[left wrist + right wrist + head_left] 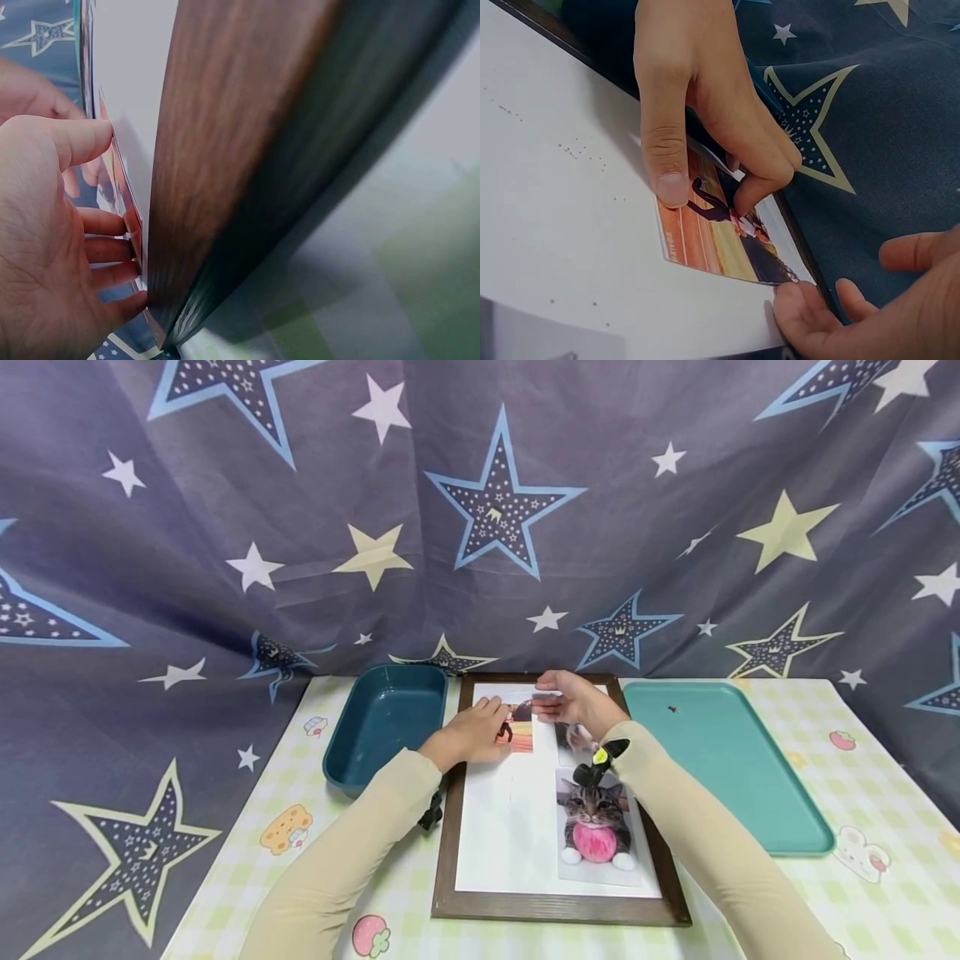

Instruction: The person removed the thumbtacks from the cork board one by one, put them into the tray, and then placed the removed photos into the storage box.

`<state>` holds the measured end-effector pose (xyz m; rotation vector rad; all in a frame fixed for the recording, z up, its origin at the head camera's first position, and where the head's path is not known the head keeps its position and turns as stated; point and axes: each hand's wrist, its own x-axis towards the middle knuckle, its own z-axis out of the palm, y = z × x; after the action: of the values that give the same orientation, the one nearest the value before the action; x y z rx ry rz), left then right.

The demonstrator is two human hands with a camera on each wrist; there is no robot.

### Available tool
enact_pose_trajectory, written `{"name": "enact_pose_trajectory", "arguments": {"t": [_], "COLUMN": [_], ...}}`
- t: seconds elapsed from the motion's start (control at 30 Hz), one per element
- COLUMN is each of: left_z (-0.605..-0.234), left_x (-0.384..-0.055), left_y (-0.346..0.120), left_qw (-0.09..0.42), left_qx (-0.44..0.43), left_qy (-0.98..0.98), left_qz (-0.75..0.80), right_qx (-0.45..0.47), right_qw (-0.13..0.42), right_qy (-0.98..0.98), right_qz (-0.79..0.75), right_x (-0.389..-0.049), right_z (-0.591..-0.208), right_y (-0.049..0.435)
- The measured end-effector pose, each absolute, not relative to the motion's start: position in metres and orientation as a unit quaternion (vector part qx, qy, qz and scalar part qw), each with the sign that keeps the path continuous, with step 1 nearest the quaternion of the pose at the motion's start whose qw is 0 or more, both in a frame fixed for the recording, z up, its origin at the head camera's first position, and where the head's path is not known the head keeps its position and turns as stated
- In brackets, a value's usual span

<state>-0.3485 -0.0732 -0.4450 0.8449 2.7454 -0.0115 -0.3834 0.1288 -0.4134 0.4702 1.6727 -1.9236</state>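
A picture frame [561,906] with a brown wooden border and white backing lies on the table. Near its upper left, my left hand [474,731] holds a small orange photo [705,240] by its edges, thumb and bent fingers on it. One side of the photo lifts slightly between them. My right hand [573,702] is at the frame's top, its fingers fairly straight; in the right wrist view its fingertips touch the photo's corner. Below the right hand is a second photo [573,745], partly hidden by the wrist. A cat photo [595,843] with a pink ball lies lower right.
A deep dark-teal bin [382,718] stands left of the frame. To the right lies a flat turquoise tray [738,777] with a tiny red item [672,709] on it. Behind the table hangs a star-patterned curtain [480,610]. Small dark specks mark the white backing.
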Motion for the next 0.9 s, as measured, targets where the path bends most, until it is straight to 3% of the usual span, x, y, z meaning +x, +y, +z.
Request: {"name": "enact_pose_trajectory", "arguments": {"t": [0.9], "left_z": [-0.442], "left_x": [-0.344], "left_y": [-0.073], "left_qw": [0.128], "left_qx": [0.279], "left_qy": [0.952], "left_qz": [0.005], "right_qx": [0.104], "right_qw": [0.286], "right_qy": [0.696], "right_qz": [-0.650], "right_x": [-0.384], "right_z": [-0.430], "right_y": [0.129]}}
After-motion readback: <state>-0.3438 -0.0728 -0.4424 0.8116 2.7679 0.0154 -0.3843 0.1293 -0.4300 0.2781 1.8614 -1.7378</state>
